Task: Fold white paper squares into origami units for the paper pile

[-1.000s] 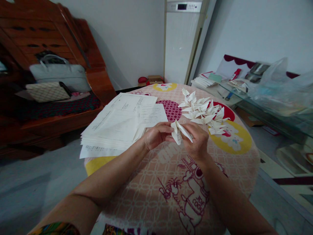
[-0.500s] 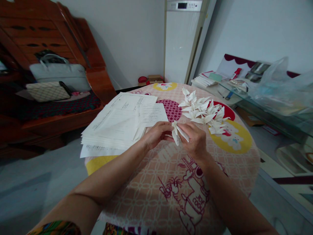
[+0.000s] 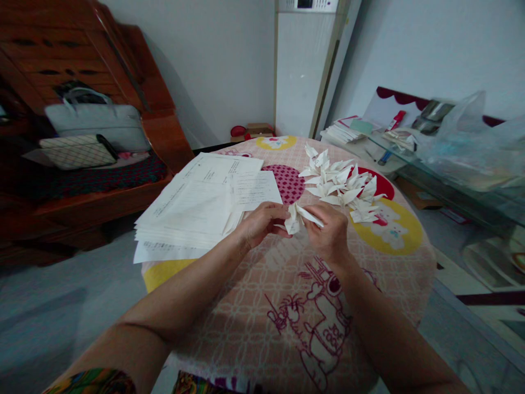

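Note:
Above the middle of the table, a folded white paper flower (image 3: 293, 220) with pointed petals is held between both hands. My left hand (image 3: 266, 221) pinches it from the left, fingers closed. From the right, my right hand (image 3: 329, 230) grips one of its narrow petals, which sticks out past the fingers. Beyond the right hand lies a heap of similar folded paper flowers (image 3: 330, 178). To the left of my left hand rests a stack of printed paper sheets (image 3: 192, 205), with smaller cut sheets (image 3: 256, 191) on its right side.
A patterned cloth covers the round table (image 3: 246, 317). At the right stands a glass-topped stand (image 3: 435, 186) with a plastic bag (image 3: 463, 145) and papers (image 3: 346, 130). On the left, a wooden bench (image 3: 158, 148) bears a grey handbag (image 3: 98, 126). A tall white cabinet-like appliance (image 3: 303, 71) stands behind.
The paper flower has turned a little, its petals spreading between the hands. My right hand has shifted slightly and now grips a petal pointing right. The view has tipped slightly.

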Demonstrator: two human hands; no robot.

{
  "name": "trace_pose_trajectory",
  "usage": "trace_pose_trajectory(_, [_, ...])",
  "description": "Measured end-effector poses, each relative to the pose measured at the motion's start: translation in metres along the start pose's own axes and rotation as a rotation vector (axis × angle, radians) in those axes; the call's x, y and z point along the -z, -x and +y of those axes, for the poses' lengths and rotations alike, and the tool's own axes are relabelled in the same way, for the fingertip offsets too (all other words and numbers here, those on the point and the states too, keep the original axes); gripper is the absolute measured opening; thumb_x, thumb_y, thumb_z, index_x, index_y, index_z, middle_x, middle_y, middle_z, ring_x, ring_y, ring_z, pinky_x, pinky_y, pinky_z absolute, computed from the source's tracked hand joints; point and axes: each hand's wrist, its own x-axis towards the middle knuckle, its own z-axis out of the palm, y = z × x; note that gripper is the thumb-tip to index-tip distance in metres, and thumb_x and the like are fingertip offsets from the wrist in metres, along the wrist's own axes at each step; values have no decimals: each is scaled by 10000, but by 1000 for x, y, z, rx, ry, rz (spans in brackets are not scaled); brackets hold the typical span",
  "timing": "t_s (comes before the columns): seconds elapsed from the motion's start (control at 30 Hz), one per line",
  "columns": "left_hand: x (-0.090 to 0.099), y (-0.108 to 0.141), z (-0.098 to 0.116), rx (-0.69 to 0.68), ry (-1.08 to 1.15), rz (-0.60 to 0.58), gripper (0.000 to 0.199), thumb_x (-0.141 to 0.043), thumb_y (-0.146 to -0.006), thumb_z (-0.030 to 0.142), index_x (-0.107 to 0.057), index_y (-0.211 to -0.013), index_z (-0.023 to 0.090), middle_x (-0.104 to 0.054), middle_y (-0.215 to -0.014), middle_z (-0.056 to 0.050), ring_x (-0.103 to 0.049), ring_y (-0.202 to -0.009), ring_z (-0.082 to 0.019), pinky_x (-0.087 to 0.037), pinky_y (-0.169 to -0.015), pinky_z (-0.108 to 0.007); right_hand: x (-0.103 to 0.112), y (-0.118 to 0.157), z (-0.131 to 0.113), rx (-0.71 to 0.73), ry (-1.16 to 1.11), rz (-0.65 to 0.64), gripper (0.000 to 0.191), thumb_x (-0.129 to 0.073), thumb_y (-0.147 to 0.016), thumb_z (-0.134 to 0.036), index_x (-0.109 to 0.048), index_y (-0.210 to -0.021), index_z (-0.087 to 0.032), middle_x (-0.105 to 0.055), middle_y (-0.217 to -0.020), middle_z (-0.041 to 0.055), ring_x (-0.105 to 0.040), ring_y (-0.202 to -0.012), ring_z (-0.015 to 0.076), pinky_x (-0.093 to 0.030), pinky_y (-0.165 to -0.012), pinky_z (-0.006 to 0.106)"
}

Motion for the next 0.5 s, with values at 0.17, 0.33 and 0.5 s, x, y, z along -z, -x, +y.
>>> trace_pose_trajectory(0.17, [-1,3,5,-9,-45,1,188,-683,-658,254,-683,-745,87,-647,-749,-70,-594,-679,-134,-561,-606,-259,3,-2,-1,-32,0,12,121,-570,-826,-122,-673,-792,-176,-656,-692,41,-602,-649,171,-438,-608,296])
trace_pose_trajectory(0.33, [-2,5,5,-46,-108,40,140,-659,-649,254,-632,-663,117,-669,-852,-89,-607,-755,-159,-557,-595,-261,4,-3,-2,-41,-21,10,103,-591,-814,-126,-658,-759,-181,-639,-666,27,-582,-622,162,-419,-590,291])
trace_pose_trajectory(0.5, [-2,6,6,-82,-136,29,173,-655,-635,252,-554,-579,123,-671,-862,-88,-591,-718,-138,-530,-581,-237,4,-4,-5,-88,-100,16,110,-609,-821,-140,-657,-734,-188,-631,-645,4,-568,-600,142,-420,-573,271])
